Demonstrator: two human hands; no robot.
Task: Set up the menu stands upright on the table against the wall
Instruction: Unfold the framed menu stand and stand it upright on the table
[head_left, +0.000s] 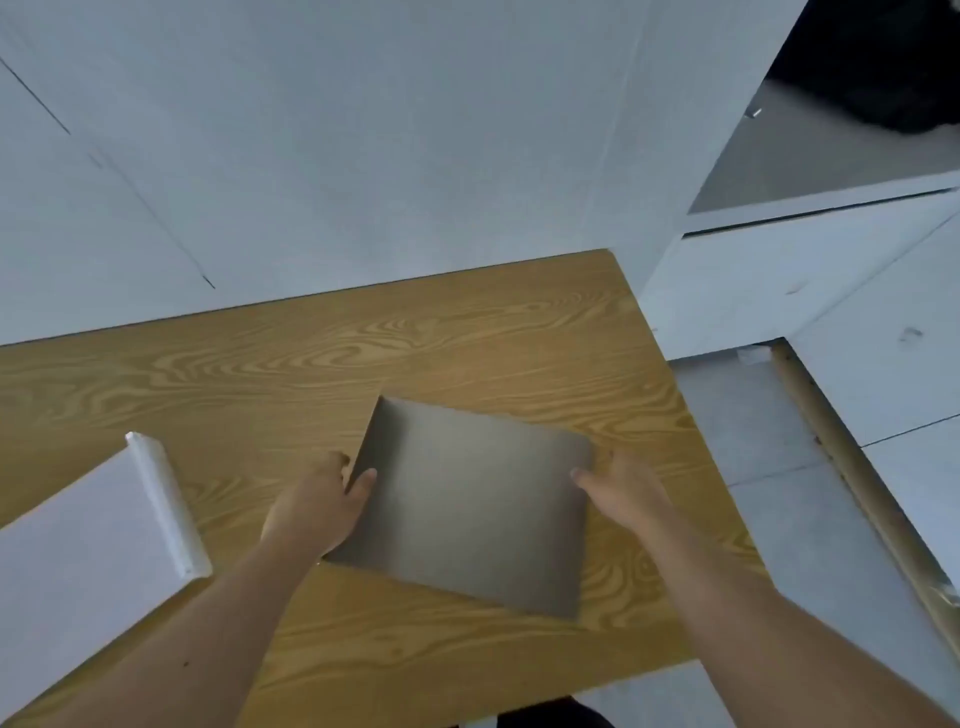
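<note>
A grey-brown menu stand (472, 504) lay flat and turned askew near the middle of the wood-grain worktop (311, 364), well apart from the wall (363, 156); a white menu stand (88, 545) lay flat at the left edge

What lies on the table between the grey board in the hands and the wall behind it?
Nothing: in the head view, only bare wood-grain tabletop lies between the flat grey-brown rectangular board and the white panelled wall.

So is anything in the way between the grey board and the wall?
Nothing visible. The bare wooden table lies between the grey board, held by the left hand and right hand, and the wall.
</note>
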